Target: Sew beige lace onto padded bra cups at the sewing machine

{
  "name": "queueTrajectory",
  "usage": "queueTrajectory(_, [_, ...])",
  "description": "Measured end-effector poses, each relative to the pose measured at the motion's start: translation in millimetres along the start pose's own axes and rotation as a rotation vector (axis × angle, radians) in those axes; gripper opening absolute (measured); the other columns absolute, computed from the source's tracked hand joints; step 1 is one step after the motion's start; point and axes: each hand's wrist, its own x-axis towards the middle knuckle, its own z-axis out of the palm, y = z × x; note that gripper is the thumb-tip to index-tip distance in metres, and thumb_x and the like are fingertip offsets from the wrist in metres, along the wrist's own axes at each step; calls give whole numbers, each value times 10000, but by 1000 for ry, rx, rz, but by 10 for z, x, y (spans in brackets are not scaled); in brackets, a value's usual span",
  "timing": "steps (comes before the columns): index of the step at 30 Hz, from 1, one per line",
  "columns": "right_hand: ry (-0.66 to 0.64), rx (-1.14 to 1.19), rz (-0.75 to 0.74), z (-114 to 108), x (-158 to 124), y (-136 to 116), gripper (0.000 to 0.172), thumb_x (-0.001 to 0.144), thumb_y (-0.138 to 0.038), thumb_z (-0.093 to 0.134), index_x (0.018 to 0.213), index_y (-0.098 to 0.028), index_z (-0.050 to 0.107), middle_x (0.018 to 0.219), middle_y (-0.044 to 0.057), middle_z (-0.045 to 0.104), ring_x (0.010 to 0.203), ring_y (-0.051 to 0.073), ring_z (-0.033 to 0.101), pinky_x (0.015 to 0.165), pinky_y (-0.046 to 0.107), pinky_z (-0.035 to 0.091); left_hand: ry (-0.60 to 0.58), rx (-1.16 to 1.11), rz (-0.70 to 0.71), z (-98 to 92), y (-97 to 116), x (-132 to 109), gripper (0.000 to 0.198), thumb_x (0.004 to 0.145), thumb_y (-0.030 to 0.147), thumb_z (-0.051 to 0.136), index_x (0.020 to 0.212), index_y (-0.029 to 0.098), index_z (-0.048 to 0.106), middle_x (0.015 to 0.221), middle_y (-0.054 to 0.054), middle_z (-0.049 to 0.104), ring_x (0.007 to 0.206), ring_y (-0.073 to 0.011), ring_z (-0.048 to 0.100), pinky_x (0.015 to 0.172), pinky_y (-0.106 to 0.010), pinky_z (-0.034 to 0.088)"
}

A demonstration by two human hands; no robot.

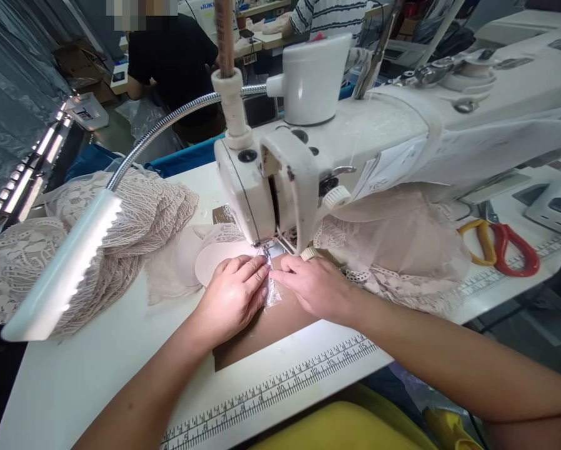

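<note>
Just below the centre of the view, both bare hands work at the foot of a white sewing machine [247, 194], whose arm stretches away towards two o'clock. At seven o'clock from the centre, the left hand [236, 294] lies palm down, fingers together and stretched out, over a pale pink piece of fabric [208, 264]; its fingertips sit right beside the needle area, and whether it pinches the material cannot be told. At five o'clock, the right hand [320, 286] has its fingers curled and one finger pointing towards the left hand; what it grips, if anything, is hidden. Between and below them are a scrap of shiny clear film [272, 295] and a brown sheet [262, 344], both on the white worktop [121, 369]. A printed ruler [280, 390] runs along the edge at six o'clock. At nine o'clock, layered beige lace [153, 209] is heaped behind a lit lamp [60, 281]. At three o'clock lie more lace-trimmed fabric [402, 244] and, farther out, scissors [515, 250] with yellow and red handles. Beyond, a person in black [172, 69] sits at eleven o'clock.
</note>
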Motion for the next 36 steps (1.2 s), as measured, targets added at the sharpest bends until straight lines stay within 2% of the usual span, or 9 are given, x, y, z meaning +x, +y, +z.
queueTrajectory(8, [6,-26,13,11,4,8,325,841,-79,484,1108,-187,635,870,48,566,745,167,424,612,304,247,3,4,-1,-3,-15,-13,374,941,272,437,1248,119,586,1343,-133,557,1130,-303,508,927,-480,459])
queueTrajectory(12, [1,14,-100,-15,-24,-10,292,847,-90,476,1066,-193,640,867,47,557,774,173,416,649,297,265,22,-104,5,-26,-66,-74,357,931,250,459,1247,135,579,1303,-132,577,1105,-274,528,946,-454,452])
queueTrajectory(16, [-52,28,-187,-54,-53,-54,183,899,-189,476,986,-176,636,849,50,554,773,177,400,695,301,276,38,-176,38,-40,-112,-117,320,916,249,493,1201,165,612,1210,-126,610,1086,-258,540,950,-427,447])
queueTrajectory(20, [-76,21,-193,-66,-66,-81,172,922,-237,461,934,-170,618,840,44,560,731,168,380,680,305,257,18,-185,66,-39,-119,-122,316,905,239,514,1193,172,624,1135,-128,612,1039,-252,551,910,-417,454])
queueTrajectory(27, [-99,-1,-185,-58,-82,-87,187,912,-219,456,981,-177,624,845,42,563,736,178,390,672,314,245,24,-153,131,-18,-129,-112,293,906,225,524,1177,176,623,1052,-120,602,989,-240,538,844,-391,447])
queueTrajectory(33, [-88,-1,-186,-38,-88,-85,210,906,-193,462,1015,-186,641,833,39,562,741,179,409,663,312,252,-14,-66,132,-36,-141,-110,326,912,216,491,1216,176,604,883,-92,568,836,-214,484,780,-366,428])
queueTrajectory(36, [-63,3,-183,-32,-90,-76,223,898,-180,467,1019,-187,655,818,39,567,734,177,419,659,308,267,-22,-67,152,-48,-136,-108,328,910,185,468,1205,164,610,910,-98,567,835,-212,464,797,-373,419])
